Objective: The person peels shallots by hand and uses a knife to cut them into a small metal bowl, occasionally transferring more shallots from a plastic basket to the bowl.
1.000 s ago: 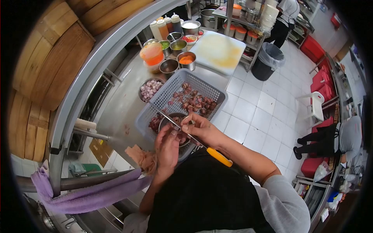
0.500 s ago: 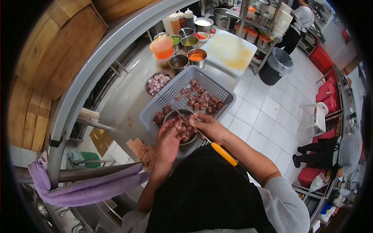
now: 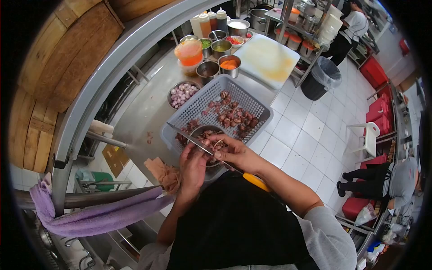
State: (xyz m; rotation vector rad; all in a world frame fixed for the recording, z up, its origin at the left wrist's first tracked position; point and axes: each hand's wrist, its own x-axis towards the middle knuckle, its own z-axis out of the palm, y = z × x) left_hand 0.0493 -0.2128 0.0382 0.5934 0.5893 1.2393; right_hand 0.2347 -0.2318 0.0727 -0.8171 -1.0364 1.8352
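My right hand (image 3: 238, 155) is closed around the blade of a knife (image 3: 182, 132), whose yellow handle (image 3: 256, 182) sticks out behind toward my forearm. The blade slants up and left, past the fingertips of my left hand (image 3: 192, 167). Those fingers are curled around what looks like a shallot, mostly hidden by the blade and fingers. Both hands are over a metal bowl (image 3: 196, 132) of reddish shallots, set inside a grey perforated basket (image 3: 263, 118). More unpeeled shallots (image 3: 230, 115) and loose skins lie in the basket.
Peeled shallots (image 3: 183, 93) fill a metal bowl left of the basket. Behind stand an orange-filled tub (image 3: 188, 53), metal pots, squeeze bottles (image 3: 212, 20) and a white cutting board (image 3: 266, 60). Crumpled brown paper (image 3: 162, 174) and a purple towel (image 3: 103, 217) are at left. Two people stand farther off.
The knife blade has swung left and now extends past my left fingers over the basket's edge. My right hand has turned and come closer to my left.
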